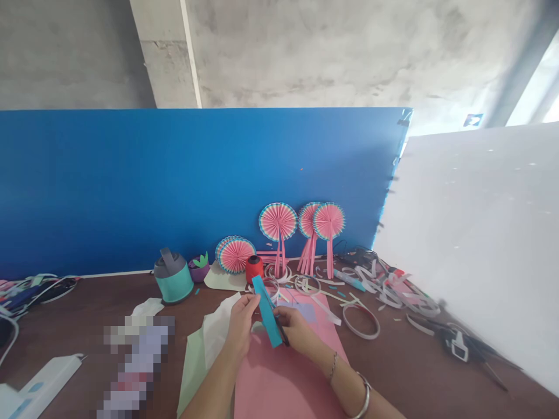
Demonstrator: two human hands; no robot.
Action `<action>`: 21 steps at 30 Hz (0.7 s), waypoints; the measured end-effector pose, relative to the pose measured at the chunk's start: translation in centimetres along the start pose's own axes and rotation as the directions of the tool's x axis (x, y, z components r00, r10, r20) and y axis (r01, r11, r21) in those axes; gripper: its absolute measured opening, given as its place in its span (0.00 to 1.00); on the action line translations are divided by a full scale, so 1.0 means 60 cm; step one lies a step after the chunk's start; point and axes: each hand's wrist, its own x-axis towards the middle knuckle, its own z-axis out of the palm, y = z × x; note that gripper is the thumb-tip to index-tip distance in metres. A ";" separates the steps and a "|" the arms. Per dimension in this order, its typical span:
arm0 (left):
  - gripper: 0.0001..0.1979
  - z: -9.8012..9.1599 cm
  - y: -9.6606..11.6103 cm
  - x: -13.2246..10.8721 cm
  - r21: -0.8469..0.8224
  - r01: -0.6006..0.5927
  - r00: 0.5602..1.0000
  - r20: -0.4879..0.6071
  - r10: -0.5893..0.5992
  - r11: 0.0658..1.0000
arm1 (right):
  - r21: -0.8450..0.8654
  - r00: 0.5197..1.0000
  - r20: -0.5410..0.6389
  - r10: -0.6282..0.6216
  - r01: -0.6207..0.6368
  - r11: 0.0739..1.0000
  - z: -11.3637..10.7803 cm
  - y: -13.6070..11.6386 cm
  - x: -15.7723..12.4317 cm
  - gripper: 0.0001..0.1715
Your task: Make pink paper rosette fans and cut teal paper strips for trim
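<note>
My left hand [241, 319] pinches the upper left edge of a blue paper strip [264, 309], which is held tilted above a pink sheet [279, 378]. At the strip's right side, my right hand [300, 333] is closed around dark-handled scissors [285, 337]. The scissors' blades lie close along the strip and are partly hidden, so I cannot tell how far apart they are. Behind my hands stand pink pleated paper fans [278, 221] with blue rims and pink strips for handles. A red round object [254, 269] with a black top sits just past the strip.
Rolls of tape [361, 321] and curled white strips [384, 291] litter the right side. A teal and grey container [173, 279] and a purple pot [200, 270] stand back left. Pale green paper [192, 361] lies left of the pink sheet. A blue partition [174, 186] closes the back.
</note>
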 end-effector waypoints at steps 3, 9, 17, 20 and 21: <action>0.21 0.000 0.000 -0.001 0.000 0.001 1.000 0.001 -0.001 1.000 | 0.006 1.000 -0.001 -0.010 0.010 1.000 0.000 -0.001 0.000 0.08; 0.21 0.000 -0.003 0.000 -0.002 -0.001 1.000 -0.002 0.001 1.000 | 0.010 1.000 0.007 -0.006 0.006 1.000 0.000 -0.006 -0.001 0.08; 0.21 0.002 0.002 -0.003 -0.003 0.003 1.000 0.004 -0.003 1.000 | -0.008 1.000 -0.013 -0.008 0.008 1.000 0.000 -0.005 -0.001 0.10; 0.21 0.002 0.002 -0.003 0.001 0.002 1.000 0.004 -0.002 1.000 | -0.019 1.000 -0.017 0.003 -0.003 1.000 -0.001 -0.001 0.001 0.10; 0.21 0.001 0.001 -0.003 0.003 0.001 1.000 0.003 -0.001 1.000 | -0.019 1.000 -0.018 0.008 -0.008 1.000 -0.001 0.000 0.001 0.10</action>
